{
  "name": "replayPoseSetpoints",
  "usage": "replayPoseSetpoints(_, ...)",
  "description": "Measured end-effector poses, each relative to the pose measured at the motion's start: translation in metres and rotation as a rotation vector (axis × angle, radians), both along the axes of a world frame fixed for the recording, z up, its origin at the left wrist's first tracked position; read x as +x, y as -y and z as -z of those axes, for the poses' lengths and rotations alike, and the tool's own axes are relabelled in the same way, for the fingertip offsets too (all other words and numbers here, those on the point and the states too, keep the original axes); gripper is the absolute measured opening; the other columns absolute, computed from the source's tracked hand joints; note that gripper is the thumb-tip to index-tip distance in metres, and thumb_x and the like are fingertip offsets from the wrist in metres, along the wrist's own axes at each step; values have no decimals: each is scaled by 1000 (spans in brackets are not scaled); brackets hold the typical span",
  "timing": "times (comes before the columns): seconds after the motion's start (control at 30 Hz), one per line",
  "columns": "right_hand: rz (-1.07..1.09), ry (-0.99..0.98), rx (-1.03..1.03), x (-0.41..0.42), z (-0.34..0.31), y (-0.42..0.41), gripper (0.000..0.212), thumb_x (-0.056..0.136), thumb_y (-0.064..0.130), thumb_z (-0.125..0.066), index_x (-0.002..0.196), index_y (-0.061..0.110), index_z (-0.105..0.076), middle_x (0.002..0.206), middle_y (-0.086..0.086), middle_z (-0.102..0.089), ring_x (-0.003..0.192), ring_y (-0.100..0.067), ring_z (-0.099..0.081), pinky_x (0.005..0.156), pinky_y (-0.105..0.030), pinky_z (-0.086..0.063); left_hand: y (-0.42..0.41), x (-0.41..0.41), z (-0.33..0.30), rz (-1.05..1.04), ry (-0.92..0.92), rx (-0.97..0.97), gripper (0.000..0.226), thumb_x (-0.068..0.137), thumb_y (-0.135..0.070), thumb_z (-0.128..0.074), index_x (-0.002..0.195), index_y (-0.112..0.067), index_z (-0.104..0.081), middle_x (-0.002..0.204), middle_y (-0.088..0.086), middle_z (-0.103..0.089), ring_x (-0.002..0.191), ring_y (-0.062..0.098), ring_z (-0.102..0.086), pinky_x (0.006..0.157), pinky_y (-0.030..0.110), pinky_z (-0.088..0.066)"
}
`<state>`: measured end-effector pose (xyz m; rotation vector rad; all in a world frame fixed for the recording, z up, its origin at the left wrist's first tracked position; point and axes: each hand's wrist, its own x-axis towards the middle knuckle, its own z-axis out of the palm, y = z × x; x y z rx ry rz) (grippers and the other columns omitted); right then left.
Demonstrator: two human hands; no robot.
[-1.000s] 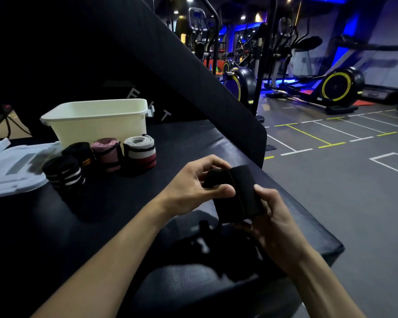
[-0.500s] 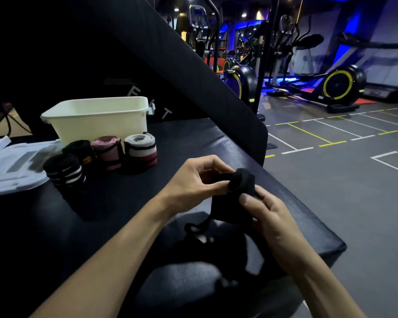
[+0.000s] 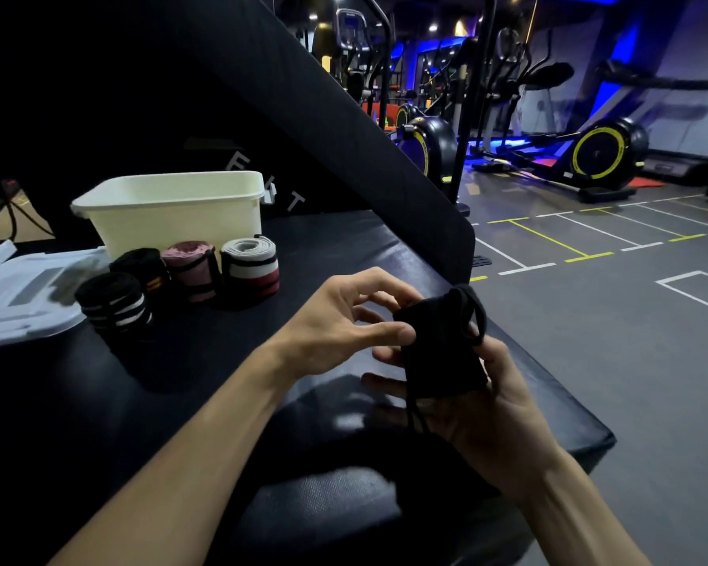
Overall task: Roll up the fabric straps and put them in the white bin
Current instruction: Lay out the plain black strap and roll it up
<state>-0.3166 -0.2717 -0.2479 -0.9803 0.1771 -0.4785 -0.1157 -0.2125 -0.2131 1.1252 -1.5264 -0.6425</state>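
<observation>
A black fabric strap [image 3: 440, 349], partly rolled, is held between both hands above the padded black bench [image 3: 344, 247]. My right hand [image 3: 491, 406] cups it from below, and its loop sits by the fingertips. My left hand [image 3: 344, 324] pinches the strap's left edge with thumb and fingers. A thin tail of the strap hangs down over my right palm. The white bin [image 3: 172, 214] stands at the back left. In front of it stand several rolled straps: a black one with white stripes [image 3: 113, 302], a black one with orange [image 3: 146, 267], a pink one [image 3: 191, 267] and a white-and-red one [image 3: 252, 267].
A clear plastic bag [image 3: 25, 288] lies at the left edge of the bench. The bench's tilted black backrest [image 3: 344, 128] rises behind the bin. To the right the bench ends at a drop to the grey gym floor [image 3: 630, 320], with exercise bikes [image 3: 605, 153] beyond.
The strap has risen and shifted right with both hands. Its roll has turned so the loop now stands at the top right, and my left fingers have opened somewhat.
</observation>
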Motion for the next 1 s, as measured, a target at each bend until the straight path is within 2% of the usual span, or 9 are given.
replayPoseSetpoints(0.1, 4, 16, -43, -2, 1, 0, 78, 73, 57, -78, 135, 12, -64, 132, -26, -63, 117, -45, -65, 105, -58, -49, -1, 2, -2, -18, 50, 1, 31, 79, -26, -82, 108, -23, -73, 105, -5, -71, 106, 21, -67, 88, 42, -53)
replayPoseSetpoints(0.27, 282, -67, -187, 2, -2, -1, 76, 59, 55, -85, 121, 14, -67, 104, -18, -71, 78, -26, -70, 76, -42, -57, -1, -3, -2, -149, 221, -61, 34, 81, -24, -87, 111, -19, -72, 108, -7, -70, 103, 21, -67, 85, 40, -57)
replayPoseSetpoints(0.33, 517, -127, -320, 5, 0, 1, 67, 66, 54, -76, 119, 16, -61, 102, -15, -73, 78, -27, -72, 69, -36, -56, -1, -7, -3, -227, 274, -131, 37, 80, -27, -87, 110, -17, -68, 107, -8, -69, 100, 21, -67, 81, 41, -57)
replayPoseSetpoints(0.47, 813, -219, -580, 7, 3, 0, 60, 67, 69, -76, 115, 41, -54, 101, -6, -73, 92, -26, -73, 77, -40, -59, -2, -14, -6, -241, 278, -187, 47, 71, -32, -93, 100, -12, -61, 97, -5, -66, 95, 22, -66, 76, 38, -56)
replayPoseSetpoints(0.57, 874, -262, -605, 7, 0, -3, 42, 84, 46, -77, 113, 39, -48, 95, -1, -70, 79, -6, -71, 60, -16, -52, -4, -17, -9, -269, 342, -274, 45, 71, -36, -91, 95, -11, -63, 94, -4, -65, 92, 21, -66, 73, 32, -54)
replayPoseSetpoints(0.63, 895, -286, -623, 8, -2, -4, 40, 87, 37, -74, 116, 35, -47, 87, 4, -70, 73, 0, -68, 59, -15, -51, -4, -19, -10, -288, 378, -332, 36, 77, -35, -87, 93, -12, -65, 93, -6, -64, 89, 20, -66, 72, 29, -52)
replayPoseSetpoints(0.77, 913, -310, -646, 10, -3, -6, 42, 89, 28, -73, 120, 27, -46, 84, 10, -66, 68, 10, -65, 54, -7, -45, -6, -17, -11, -322, 258, -309, 23, 86, -29, -80, 95, -15, -64, 89, -13, -64, 87, 17, -66, 72, 35, -55)
replayPoseSetpoints(0.9, 946, -341, -691, 11, 0, -4, 43, 87, 33, -75, 118, 32, -46, 92, 15, -66, 75, 12, -65, 64, -6, -45, -5, -14, -13, -326, 136, -259, 20, 90, -29, -75, 89, -13, -65, 85, -10, -65, 77, 9, -66, 68, 24, -50)
replayPoseSetpoints(1.0, 943, -362, -687, 10, 2, -1, 42, 86, 38, -74, 117, 36, -45, 94, 16, -67, 80, 10, -65, 65, -6, -45, -6, -8, -16, -290, 4, -160, 25, 87, -36, -75, 89, -13, -67, 84, -9, -66, 78, 7, -64, 67, 35, -53)
